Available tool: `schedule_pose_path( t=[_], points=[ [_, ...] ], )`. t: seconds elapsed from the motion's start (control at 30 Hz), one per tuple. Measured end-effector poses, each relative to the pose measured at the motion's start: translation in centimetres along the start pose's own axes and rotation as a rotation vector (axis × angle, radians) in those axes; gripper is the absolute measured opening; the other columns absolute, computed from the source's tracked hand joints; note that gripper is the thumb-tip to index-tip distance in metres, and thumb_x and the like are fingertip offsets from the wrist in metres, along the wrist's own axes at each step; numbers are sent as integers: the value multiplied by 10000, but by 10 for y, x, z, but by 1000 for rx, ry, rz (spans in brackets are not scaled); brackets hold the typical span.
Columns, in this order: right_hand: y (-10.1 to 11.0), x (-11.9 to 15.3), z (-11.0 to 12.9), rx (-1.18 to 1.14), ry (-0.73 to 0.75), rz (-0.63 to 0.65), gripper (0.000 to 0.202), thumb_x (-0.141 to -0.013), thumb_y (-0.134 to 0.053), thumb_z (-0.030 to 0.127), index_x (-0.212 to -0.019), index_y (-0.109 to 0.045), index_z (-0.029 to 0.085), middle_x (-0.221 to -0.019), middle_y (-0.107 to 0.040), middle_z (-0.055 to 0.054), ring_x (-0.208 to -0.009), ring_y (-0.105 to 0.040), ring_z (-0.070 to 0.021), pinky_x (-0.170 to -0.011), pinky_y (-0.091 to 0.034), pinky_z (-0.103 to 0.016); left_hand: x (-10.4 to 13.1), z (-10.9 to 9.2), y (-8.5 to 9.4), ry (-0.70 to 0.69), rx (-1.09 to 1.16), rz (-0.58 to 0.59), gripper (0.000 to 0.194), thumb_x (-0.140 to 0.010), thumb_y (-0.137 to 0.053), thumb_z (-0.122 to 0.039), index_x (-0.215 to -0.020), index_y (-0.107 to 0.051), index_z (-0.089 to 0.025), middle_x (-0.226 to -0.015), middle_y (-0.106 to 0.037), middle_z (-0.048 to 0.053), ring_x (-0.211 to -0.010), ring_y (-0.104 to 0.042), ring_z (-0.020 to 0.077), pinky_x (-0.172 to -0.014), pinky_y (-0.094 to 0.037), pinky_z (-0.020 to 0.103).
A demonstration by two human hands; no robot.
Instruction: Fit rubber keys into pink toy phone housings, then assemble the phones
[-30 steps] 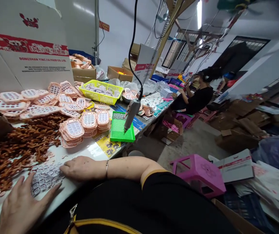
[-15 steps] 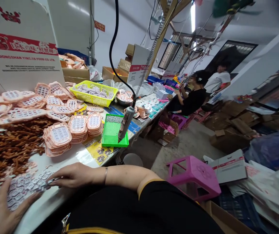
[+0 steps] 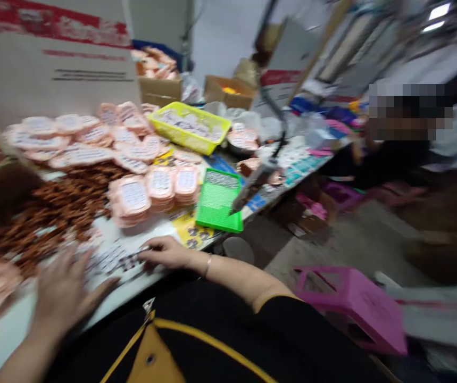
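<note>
Small whitish pieces with dark outlines [image 3: 110, 258] lie in a patch on the white tabletop between my hands, blurred by motion. My left hand [image 3: 63, 292] is at the left side of this patch, fingers spread and thumb stretched along its near edge. At the right edge, my right hand [image 3: 169, 253] has its fingers bent and drawn together against the pieces; what they hold, if anything, is hidden. Beyond the hands stand stacks of pink plates with white, dotted faces [image 3: 132, 197]. Left of these stacks spreads a heap of brown parts [image 3: 68, 199].
A green tray [image 3: 218, 205] with small silvery bits is under a hanging glue gun [image 3: 254, 183]. Behind are a yellow basket [image 3: 190, 127] and more pink plates [image 3: 80, 130]. A pink stool [image 3: 356, 303] stands right of the table. Another person [image 3: 391, 154] sits farther along it.
The view has swung left and blurred, bringing more pink parts in at the left edge. My left hand stays spread; my right hand remains at the patch's right edge with fingers more bent.
</note>
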State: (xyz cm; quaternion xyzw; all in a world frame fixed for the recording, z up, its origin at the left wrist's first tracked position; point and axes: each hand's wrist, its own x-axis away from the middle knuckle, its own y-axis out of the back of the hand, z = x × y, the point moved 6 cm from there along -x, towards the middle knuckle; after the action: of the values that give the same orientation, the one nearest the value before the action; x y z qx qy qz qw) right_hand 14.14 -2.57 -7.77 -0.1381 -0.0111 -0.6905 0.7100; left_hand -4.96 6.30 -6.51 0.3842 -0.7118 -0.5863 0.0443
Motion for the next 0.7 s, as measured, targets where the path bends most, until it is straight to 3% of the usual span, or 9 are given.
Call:
schedule_pose_path(
  t=[0.03,0.1,0.17,0.2,0.3,0.37,0.43,0.5,0.7],
  points=[
    [2,4,4,46,12,-66,610,-554,-760,724,-783,-667,167,-623,-651,20,-545,-626,-126,-561,-534,-254,-4,-13,6,67,-63,8,988,-747,-622,-584,-1463,56,-640,-1570,77,-244,-1461,-293,439,-1094,-293,746],
    [2,10,7,37,15,-49,599,-597,-731,734,-790,-655,173,-598,-641,26,-520,-610,-117,-534,-518,-244,-11,-28,9,159,-154,72,902,-801,-614,-565,-1556,-131,-462,-1642,-136,-53,-1430,-384,400,-1140,-265,702],
    [4,13,6,31,26,-16,517,-689,-720,673,-828,-651,180,-614,-646,30,-532,-612,-102,-555,-516,-226,-14,-24,7,248,-234,118,793,-806,-642,-552,-1495,-412,-235,-1603,-314,127,-1447,-360,389,-1187,-217,647],
    [6,14,5,32,35,0,470,-733,-713,633,-857,-654,184,-636,-660,25,-546,-620,-100,-565,-518,-222,-13,-18,8,279,-261,123,765,-798,-657,-564,-1437,-489,-178,-1580,-353,172,-1454,-349,384,-1202,-195,624],
    [18,20,5,123,122,-57,384,-795,-697,561,-855,-682,182,-640,-683,-7,-548,-637,-119,-557,-528,-233,-10,-8,18,258,-255,130,806,-770,-668,-629,-1409,-504,-166,-1560,-385,195,-1458,-345,361,-1211,-195,589],
    [23,24,6,126,162,-84,364,-817,-679,548,-840,-684,185,-617,-682,-17,-532,-637,-130,-540,-537,-242,-22,-6,32,233,-239,85,745,-816,-624,-611,-1404,-501,-169,-1538,-417,195,-1451,-362,338,-1212,-212,561],
    [24,25,6,98,179,-89,350,-826,-672,538,-831,-678,187,-611,-682,-23,-520,-633,-134,-524,-540,-242,-50,-3,48,226,-236,26,664,-880,-569,-542,-1406,-486,-146,-1535,-416,202,-1454,-358,318,-1221,-206,531],
    [25,25,7,84,194,-94,339,-826,-677,526,-817,-676,187,-617,-682,-28,-524,-632,-135,-517,-538,-238,-94,3,57,222,-218,8,659,-900,-557,-481,-1448,-429,-138,-1554,-389,189,-1460,-348,292,-1227,-212,489],
    [27,24,5,13,204,-73,322,-840,-668,505,-862,-698,185,-628,-670,-24,-529,-633,-133,-515,-537,-234,-239,44,39,352,-284,204,771,-861,-595,-458,-1512,-324,-147,-1590,-338,146,-1481,-302,258,-1213,-239,362]
  ],
)
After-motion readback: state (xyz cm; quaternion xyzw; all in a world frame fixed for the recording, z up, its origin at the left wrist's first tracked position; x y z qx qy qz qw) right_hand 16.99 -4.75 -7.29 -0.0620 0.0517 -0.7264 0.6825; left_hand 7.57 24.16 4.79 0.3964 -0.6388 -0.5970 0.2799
